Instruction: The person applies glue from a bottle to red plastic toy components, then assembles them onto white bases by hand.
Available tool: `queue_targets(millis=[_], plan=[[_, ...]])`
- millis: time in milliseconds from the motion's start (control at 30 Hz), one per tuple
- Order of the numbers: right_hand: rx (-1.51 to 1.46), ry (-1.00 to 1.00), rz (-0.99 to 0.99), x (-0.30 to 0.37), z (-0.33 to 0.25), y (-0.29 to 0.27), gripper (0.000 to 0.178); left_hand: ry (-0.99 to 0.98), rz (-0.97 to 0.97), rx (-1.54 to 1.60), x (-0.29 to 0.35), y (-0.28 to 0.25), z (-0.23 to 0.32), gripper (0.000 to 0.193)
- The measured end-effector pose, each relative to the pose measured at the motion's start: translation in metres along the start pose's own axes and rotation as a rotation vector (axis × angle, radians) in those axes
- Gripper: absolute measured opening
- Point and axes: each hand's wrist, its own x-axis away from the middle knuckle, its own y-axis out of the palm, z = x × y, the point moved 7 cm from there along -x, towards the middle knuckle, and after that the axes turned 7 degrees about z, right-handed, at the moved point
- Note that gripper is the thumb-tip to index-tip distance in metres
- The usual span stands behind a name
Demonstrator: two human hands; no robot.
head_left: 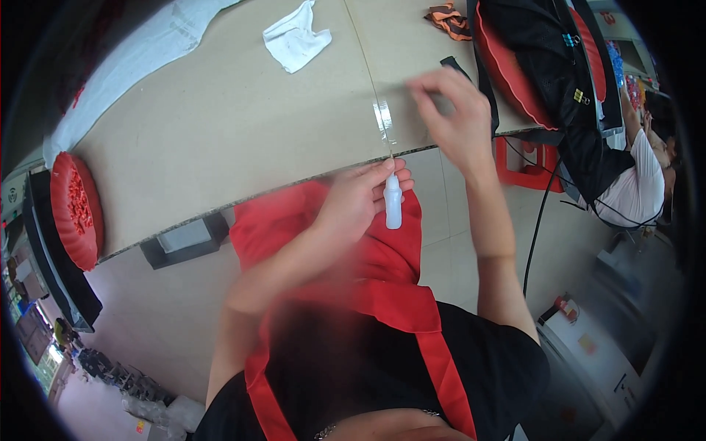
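My left hand (353, 197) is closed at the table's front edge, thumb and fingers pinching the narrow top of a small white squeeze bottle (393, 204). The bottle points nozzle up, its body hanging below the fingers in front of my red apron (279, 213). Raised over the table to the right, my right hand (460, 117) has thumb and forefinger curled together in a pinch. Its fingertips are blurred, and I cannot make out whether anything is between them. Beneath and left of it, clear tape (383, 121) lies across a seam in the beige tabletop (243, 117).
A white cloth (296, 38) and an orange-black crumpled cloth (450, 20) lie toward the far side. At the left edge is a red tray (73, 209) of small red pieces. Black fabric with clips (529, 66) covers a red tray at right. A black cable (535, 235) hangs nearby.
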Motion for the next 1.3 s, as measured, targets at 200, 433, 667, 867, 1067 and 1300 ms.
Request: queue_targets(millis=[200,433,667,867,1067,1300], plan=[[-0.051,-0.026,0.036,0.070,-0.015,-0.013,0.025,0.047,0.018,-0.044,0.002,0.002,0.001,0.031],[0.055,-0.079,0.078,0.077,-0.018,-0.004,0.032,0.050,0.067,-0.045,0.004,0.007,0.002,0.025],[0.020,-0.071,0.058,0.071,-0.015,0.000,0.032,0.070,0.063,-0.074,0.005,0.007,0.006,0.023],[0.048,-0.070,0.073,0.077,-0.021,0.000,0.032,0.084,0.085,-0.068,0.007,0.007,0.006,0.023],[-0.005,-0.036,0.066,0.080,-0.018,0.002,0.034,0.093,0.113,-0.043,0.004,0.002,0.004,0.023],[0.017,-0.021,0.114,0.080,-0.018,0.000,0.031,0.116,0.100,-0.056,-0.001,0.003,0.003,0.019]])
